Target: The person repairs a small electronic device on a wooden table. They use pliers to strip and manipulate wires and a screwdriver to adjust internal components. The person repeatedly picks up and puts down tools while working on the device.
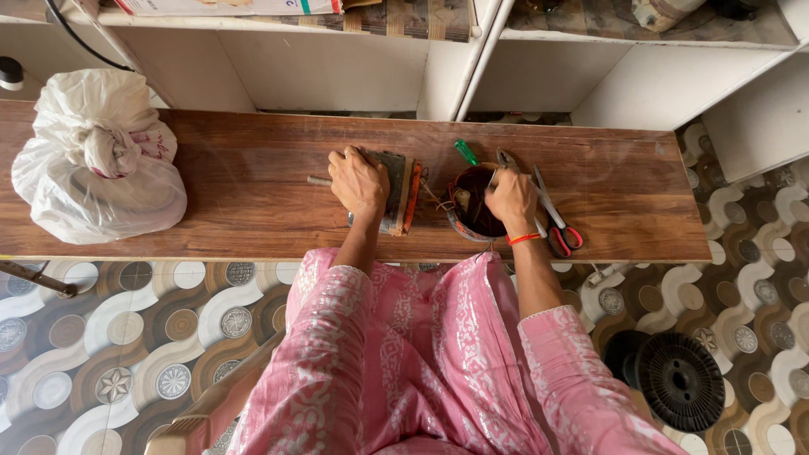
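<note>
Landmark: long wooden board (253, 194), lying crosswise below white shelving (337, 67)

Left hand (358, 181): on the board's middle, palm down, fingers curled over the top of a flat stacked metal block (396, 192); closed on it

Stacked metal block: grey, with an orange-brown edge on its right side, resting on the board near its front edge; a short rod (318, 180) pokes out to the left of it, just past the left hand

Right hand (511, 200): right of the block, set on the rim of a round dark coil (472, 202); fingers bent over it, gripping the rim

Round dark coil: reddish-brown, on the board by its front edge, just beside the block; a thin wire strand runs between the two

Screwdriver (465, 152): green handle, on the board behind the coil

Pliers (508, 160): grey, behind the right hand, partly hidden by it

Scissors (556, 219): red handles at the board's front edge, just right of the right hand, blades pointing away

White plastic bag (97, 160): knotted, at the board's left end, well apart from both hands

Black spool (678, 379): on the patterned floor (126, 337), below the board's right end
</note>
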